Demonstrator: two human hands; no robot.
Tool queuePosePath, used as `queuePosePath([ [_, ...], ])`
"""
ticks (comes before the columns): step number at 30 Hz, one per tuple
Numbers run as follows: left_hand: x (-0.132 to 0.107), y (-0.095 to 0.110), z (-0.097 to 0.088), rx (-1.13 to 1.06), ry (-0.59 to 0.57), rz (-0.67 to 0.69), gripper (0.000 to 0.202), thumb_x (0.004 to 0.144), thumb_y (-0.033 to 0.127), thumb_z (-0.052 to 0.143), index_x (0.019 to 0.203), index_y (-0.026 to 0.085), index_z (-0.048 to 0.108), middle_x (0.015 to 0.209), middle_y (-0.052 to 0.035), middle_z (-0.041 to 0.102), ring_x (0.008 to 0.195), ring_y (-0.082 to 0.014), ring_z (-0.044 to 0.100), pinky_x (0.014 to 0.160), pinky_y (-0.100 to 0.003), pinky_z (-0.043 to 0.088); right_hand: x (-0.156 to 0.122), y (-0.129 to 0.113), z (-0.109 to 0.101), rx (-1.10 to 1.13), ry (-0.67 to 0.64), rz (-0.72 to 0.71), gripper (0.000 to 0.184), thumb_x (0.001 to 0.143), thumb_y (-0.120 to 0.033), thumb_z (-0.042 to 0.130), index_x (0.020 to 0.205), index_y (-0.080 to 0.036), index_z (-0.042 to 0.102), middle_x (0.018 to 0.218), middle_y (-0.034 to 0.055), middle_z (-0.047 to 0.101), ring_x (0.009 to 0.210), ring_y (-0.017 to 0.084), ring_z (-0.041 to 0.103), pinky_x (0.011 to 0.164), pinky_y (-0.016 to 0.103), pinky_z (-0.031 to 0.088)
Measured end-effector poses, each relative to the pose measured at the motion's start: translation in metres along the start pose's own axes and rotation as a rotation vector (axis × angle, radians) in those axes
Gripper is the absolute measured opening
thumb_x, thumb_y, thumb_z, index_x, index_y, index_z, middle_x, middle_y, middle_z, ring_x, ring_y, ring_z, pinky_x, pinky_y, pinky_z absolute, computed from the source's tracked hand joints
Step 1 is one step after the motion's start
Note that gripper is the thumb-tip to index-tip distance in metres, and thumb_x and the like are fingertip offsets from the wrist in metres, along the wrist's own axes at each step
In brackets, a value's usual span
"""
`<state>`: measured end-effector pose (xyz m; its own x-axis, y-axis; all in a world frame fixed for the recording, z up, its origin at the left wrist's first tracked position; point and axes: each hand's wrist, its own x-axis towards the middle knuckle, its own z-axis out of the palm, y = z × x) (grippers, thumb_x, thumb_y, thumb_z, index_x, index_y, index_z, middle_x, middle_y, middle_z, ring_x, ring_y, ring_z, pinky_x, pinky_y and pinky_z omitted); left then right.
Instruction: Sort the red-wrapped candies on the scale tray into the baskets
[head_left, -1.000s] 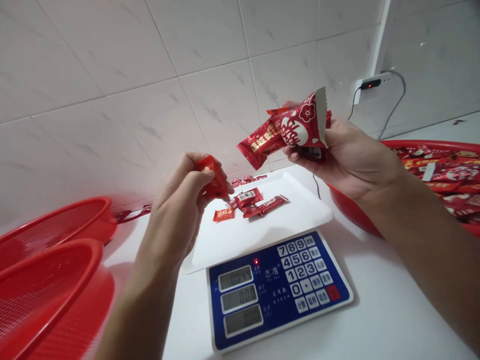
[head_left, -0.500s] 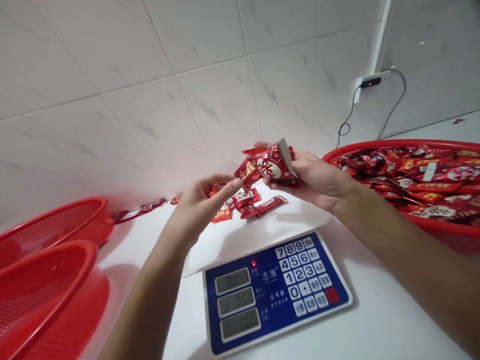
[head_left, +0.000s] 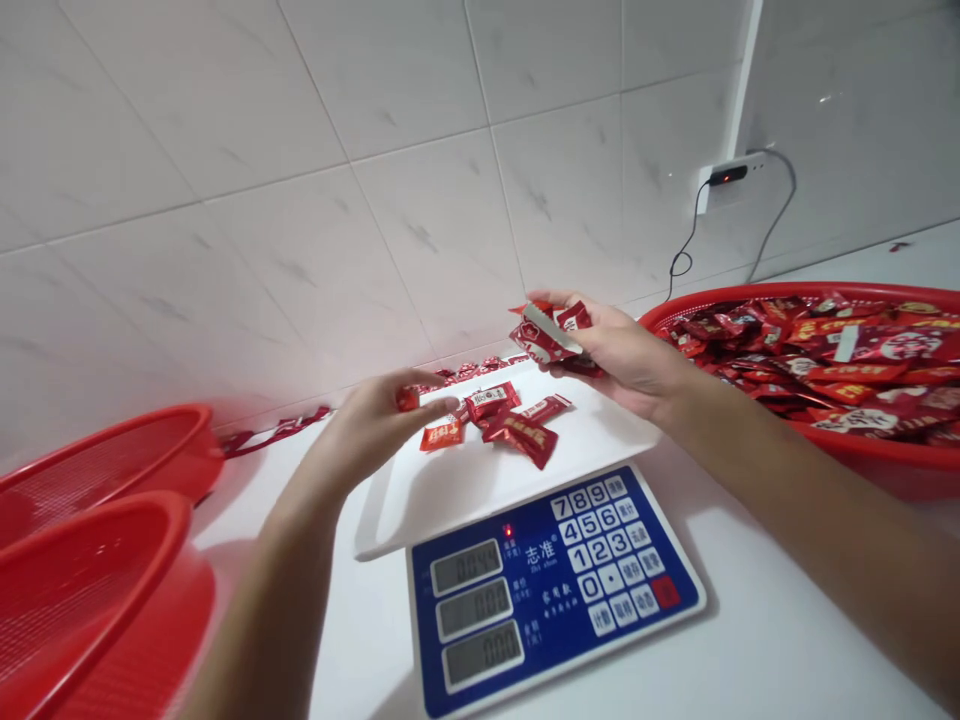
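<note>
My right hand [head_left: 626, 355] is closed around a small bunch of red wrapped candies [head_left: 541, 338], held above the back right of a white scale pan [head_left: 480, 485]. To the left, my left hand [head_left: 379, 425] hovers over the pan with thumb and index finger apart. An orange-red wrapped candy [head_left: 407, 399] shows inside its curled fingers, mostly hidden. Several candies lie on the pan between the hands: a dark red packet [head_left: 529, 440] in front, a red one [head_left: 491, 400] behind it, and an orange one [head_left: 442, 435] near my left thumb.
The blue scale panel [head_left: 551, 600] with keypad and displays faces me. On the right stands a red basket [head_left: 750, 292] full of wrapped candies. Two red baskets [head_left: 169, 520] stand at left. More packets [head_left: 277, 430] lie along the tiled wall, which has a socket [head_left: 724, 180].
The dark red packet has left my left fingers and lies on the pan. My left hand has moved left and slightly down. The bunch in my right hand has tilted and lowered a little.
</note>
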<state>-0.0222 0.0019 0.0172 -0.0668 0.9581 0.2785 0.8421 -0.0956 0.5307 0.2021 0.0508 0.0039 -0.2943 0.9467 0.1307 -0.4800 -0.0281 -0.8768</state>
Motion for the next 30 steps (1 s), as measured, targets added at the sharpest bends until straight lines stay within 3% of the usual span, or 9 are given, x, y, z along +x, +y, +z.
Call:
queuePosePath([
  [3, -0.014, 0.018, -0.007, -0.112, 0.150, 0.001, 0.038, 0.073, 0.056, 0.072, 0.093, 0.024, 0.073, 0.051, 0.0043, 0.037, 0.048, -0.0126, 0.031, 0.046, -0.027, 0.016, -0.002, -0.004, 0.000, -0.035, -0.008, -0.064, 0.038, 0.077, 0.000, 0.063, 0.109, -0.019, 0.059, 0.089, 0.0021, 0.070, 0.068, 0.011, 0.064, 0.061, 0.022, 0.053],
  [8, -0.038, 0.049, -0.017, -0.269, 0.286, -0.004, 0.025, 0.077, 0.042, 0.075, 0.093, 0.023, 0.073, 0.052, 0.0050, 0.040, 0.049, -0.0094, 0.032, 0.048, -0.027, 0.018, -0.007, -0.009, 0.002, -0.101, -0.029, -0.133, 0.038, 0.078, -0.002, 0.062, 0.112, -0.018, 0.060, 0.085, 0.0012, 0.069, 0.072, 0.011, 0.065, 0.063, 0.021, 0.053],
  [17, -0.036, 0.048, -0.010, -0.240, 0.255, 0.060, 0.022, 0.079, 0.044, 0.073, 0.090, 0.026, 0.074, 0.052, 0.0038, 0.038, 0.051, -0.0115, 0.032, 0.048, -0.027, 0.020, -0.006, -0.010, 0.000, -0.124, -0.019, -0.170, 0.039, 0.078, -0.003, 0.062, 0.113, -0.019, 0.060, 0.086, -0.0006, 0.069, 0.067, 0.010, 0.063, 0.063, 0.023, 0.054],
  [23, -0.035, 0.047, -0.005, -0.183, 0.219, 0.125, 0.026, 0.079, 0.050, 0.070, 0.091, 0.027, 0.074, 0.049, 0.0047, 0.033, 0.047, -0.0113, 0.031, 0.043, -0.025, 0.020, -0.008, -0.010, 0.000, -0.167, -0.016, -0.192, 0.040, 0.078, -0.006, 0.064, 0.115, -0.019, 0.058, 0.093, 0.0022, 0.069, 0.076, 0.013, 0.066, 0.066, 0.025, 0.055],
  [27, -0.034, 0.045, 0.001, -0.170, 0.109, 0.157, 0.035, 0.079, 0.056, 0.068, 0.094, 0.025, 0.072, 0.055, 0.0035, 0.048, 0.050, -0.0115, 0.042, 0.044, -0.021, 0.029, -0.004, 0.003, -0.001, -0.314, -0.056, -0.273, 0.044, 0.081, -0.003, 0.057, 0.120, -0.022, 0.056, 0.103, 0.0020, 0.068, 0.081, 0.014, 0.066, 0.071, 0.028, 0.057],
  [30, -0.032, 0.044, 0.001, -0.106, 0.143, 0.129, 0.039, 0.079, 0.060, 0.066, 0.096, 0.025, 0.072, 0.056, 0.0034, 0.049, 0.051, -0.0119, 0.043, 0.045, -0.021, 0.030, 0.000, 0.017, -0.002, -0.515, -0.107, -0.299, 0.047, 0.083, -0.003, 0.054, 0.125, -0.023, 0.053, 0.104, 0.0025, 0.068, 0.081, 0.015, 0.066, 0.075, 0.032, 0.058],
])
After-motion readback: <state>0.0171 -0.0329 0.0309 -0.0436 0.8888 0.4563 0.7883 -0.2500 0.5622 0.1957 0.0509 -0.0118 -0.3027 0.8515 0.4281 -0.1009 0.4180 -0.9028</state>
